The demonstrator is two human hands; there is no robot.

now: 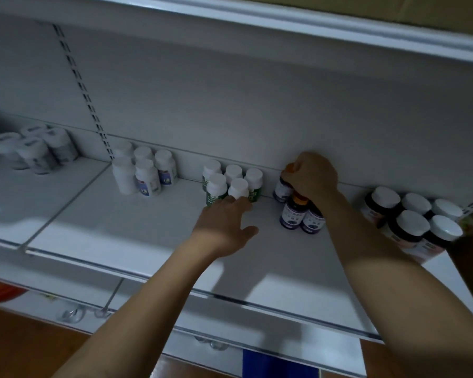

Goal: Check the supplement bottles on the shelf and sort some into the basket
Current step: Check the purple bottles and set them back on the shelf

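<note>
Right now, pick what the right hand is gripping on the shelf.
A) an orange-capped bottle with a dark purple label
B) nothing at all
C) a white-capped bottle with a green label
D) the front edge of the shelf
A: the right hand is curled round the top of an orange-capped bottle, and the orange cap peeks out of its fingers.

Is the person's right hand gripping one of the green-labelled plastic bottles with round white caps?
No, the right hand grips an orange-capped dark purple bottle; the left hand touches the green-labelled bottles.
</note>
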